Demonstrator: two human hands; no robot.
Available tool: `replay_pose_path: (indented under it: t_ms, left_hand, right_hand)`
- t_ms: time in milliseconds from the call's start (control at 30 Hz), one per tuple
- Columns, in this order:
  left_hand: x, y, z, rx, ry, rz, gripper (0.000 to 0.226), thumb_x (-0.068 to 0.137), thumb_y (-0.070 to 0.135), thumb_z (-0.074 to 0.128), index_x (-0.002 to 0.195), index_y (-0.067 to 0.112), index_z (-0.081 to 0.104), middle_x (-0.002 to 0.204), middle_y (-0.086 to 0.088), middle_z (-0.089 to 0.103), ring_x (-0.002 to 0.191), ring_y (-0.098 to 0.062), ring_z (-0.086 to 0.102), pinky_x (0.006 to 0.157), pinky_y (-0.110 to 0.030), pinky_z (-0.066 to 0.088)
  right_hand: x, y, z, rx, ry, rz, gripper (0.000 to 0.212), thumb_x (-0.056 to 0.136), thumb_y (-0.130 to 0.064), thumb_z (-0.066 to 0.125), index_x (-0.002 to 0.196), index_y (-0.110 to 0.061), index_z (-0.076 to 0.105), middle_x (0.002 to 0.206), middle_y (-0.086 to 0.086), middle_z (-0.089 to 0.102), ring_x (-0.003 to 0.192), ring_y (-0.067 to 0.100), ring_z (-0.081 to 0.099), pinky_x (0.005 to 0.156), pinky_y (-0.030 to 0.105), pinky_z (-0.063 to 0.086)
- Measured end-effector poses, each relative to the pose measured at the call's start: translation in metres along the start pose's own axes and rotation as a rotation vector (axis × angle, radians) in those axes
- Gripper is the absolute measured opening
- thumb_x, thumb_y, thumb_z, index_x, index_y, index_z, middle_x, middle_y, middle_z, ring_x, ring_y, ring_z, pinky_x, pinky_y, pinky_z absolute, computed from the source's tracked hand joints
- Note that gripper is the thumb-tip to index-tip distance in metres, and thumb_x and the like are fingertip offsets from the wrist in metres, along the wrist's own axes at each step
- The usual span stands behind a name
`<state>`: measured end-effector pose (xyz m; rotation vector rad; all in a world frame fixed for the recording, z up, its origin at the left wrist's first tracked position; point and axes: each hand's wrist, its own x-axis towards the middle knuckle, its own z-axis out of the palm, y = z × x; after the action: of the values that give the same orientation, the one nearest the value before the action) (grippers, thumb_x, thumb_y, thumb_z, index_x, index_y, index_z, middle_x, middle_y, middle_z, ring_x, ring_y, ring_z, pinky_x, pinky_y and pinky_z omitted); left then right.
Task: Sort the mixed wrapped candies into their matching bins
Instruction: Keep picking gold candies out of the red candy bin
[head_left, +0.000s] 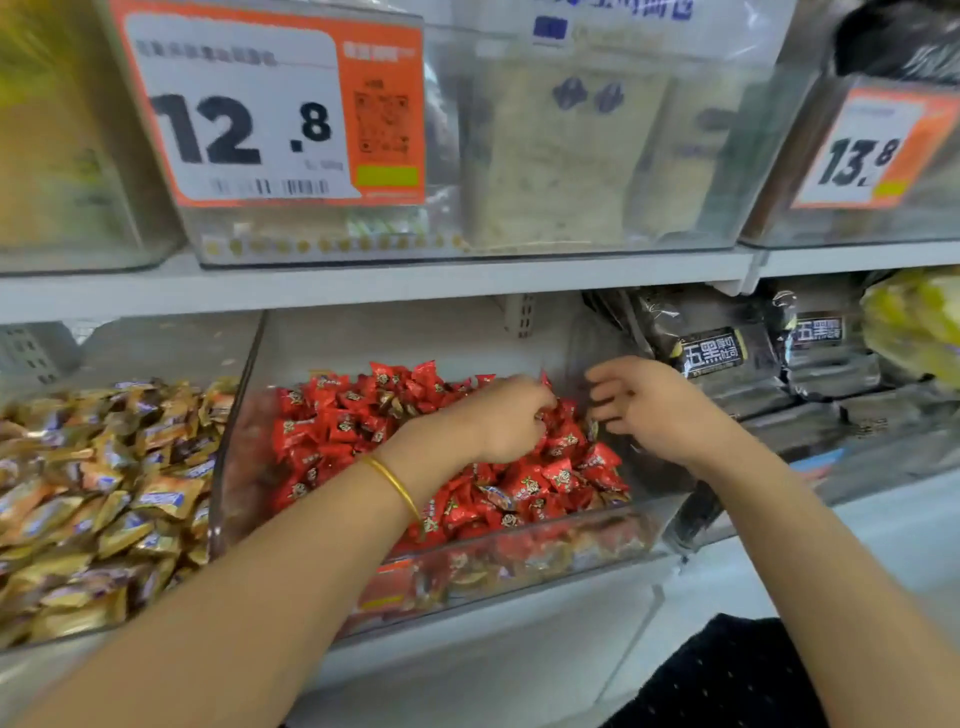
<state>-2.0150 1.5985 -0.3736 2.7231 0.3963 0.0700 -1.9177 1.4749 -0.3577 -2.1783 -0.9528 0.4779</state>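
Glossy, crinkled red candies (332, 426) fill a clear plastic bin (244, 415) on the lower shelf (519, 623). A few brown-and-blue wrappers lie mixed in near its front. The left hand (511, 415), with a thin gold bracelet (395, 483) at the wrist, dips into the pile. Its fingers are curled and their tips are buried, so a grip cannot be told. The right hand (644, 405) hovers at the bin's right wall, fingers loosely curled, nothing seen in them. Gold candies (104, 493) sit in the next bin to the left, blurred.
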Motion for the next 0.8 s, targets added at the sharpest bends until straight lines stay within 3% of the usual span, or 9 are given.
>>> replay_pose_path:
  t_ms: [100, 167, 233, 367, 567, 800]
  left_hand:
    - [0.031, 0.005, 0.017, 0.154, -0.114, 0.084, 0.051, 0.097, 0.024, 0.044, 0.146, 0.017, 0.030, 0.153, -0.008, 0.024, 0.141, -0.026, 0.020, 0.116, -0.034, 0.017]
    - [0.042, 0.001, 0.024, 0.231, -0.210, 0.080, 0.054, 0.098, 0.035, 0.039, 0.148, 0.027, 0.022, 0.157, -0.004, 0.012, 0.144, -0.027, 0.011, 0.117, -0.041, 0.015]
    - [0.048, -0.009, 0.029, 0.299, -0.275, 0.010, 0.053, 0.096, 0.045, 0.037, 0.146, 0.029, 0.029, 0.156, -0.005, 0.016, 0.142, -0.030, 0.016, 0.113, -0.049, 0.023]
    - [0.042, -0.030, 0.017, 0.330, -0.300, -0.113, 0.053, 0.093, 0.044, 0.048, 0.140, 0.021, 0.040, 0.144, -0.008, 0.039, 0.129, -0.030, 0.040, 0.104, -0.044, 0.039]
    - [0.028, -0.045, -0.002, 0.341, -0.321, -0.228, 0.059, 0.091, 0.042, 0.053, 0.144, 0.025, 0.033, 0.151, -0.003, 0.032, 0.135, -0.027, 0.034, 0.109, -0.045, 0.032]
    - [0.020, -0.054, -0.011, 0.372, -0.315, -0.349, 0.064, 0.085, 0.050, 0.058, 0.137, 0.017, 0.043, 0.140, -0.007, 0.043, 0.127, -0.029, 0.041, 0.104, -0.045, 0.038]
  right_hand:
    - [0.012, 0.013, 0.003, -0.142, 0.017, -0.037, 0.051, 0.088, 0.013, 0.034, 0.137, 0.000, 0.041, 0.120, 0.019, 0.053, 0.118, 0.035, 0.050, 0.099, 0.037, 0.042]
    - [0.018, 0.015, 0.004, -0.212, 0.020, -0.047, 0.052, 0.087, 0.012, 0.036, 0.138, -0.001, 0.039, 0.132, 0.020, 0.049, 0.122, 0.032, 0.048, 0.103, 0.038, 0.039]
    - [0.024, 0.017, 0.007, -0.286, -0.007, -0.054, 0.050, 0.088, 0.010, 0.036, 0.136, -0.001, 0.038, 0.132, 0.020, 0.049, 0.121, 0.031, 0.049, 0.101, 0.038, 0.041]
    - [0.032, 0.016, 0.014, -0.430, -0.067, -0.062, 0.053, 0.091, 0.007, 0.037, 0.142, -0.002, 0.030, 0.135, 0.018, 0.047, 0.124, 0.030, 0.047, 0.099, 0.031, 0.040]
    - [0.052, 0.008, 0.032, -0.618, -0.146, 0.001, 0.035, 0.090, 0.009, 0.041, 0.121, 0.001, 0.054, 0.125, 0.018, 0.055, 0.115, 0.031, 0.054, 0.095, 0.032, 0.045]
    - [0.071, 0.013, 0.049, -0.529, -0.203, 0.045, 0.048, 0.086, 0.006, 0.053, 0.131, -0.008, 0.049, 0.128, 0.011, 0.052, 0.115, 0.027, 0.054, 0.096, 0.032, 0.046]
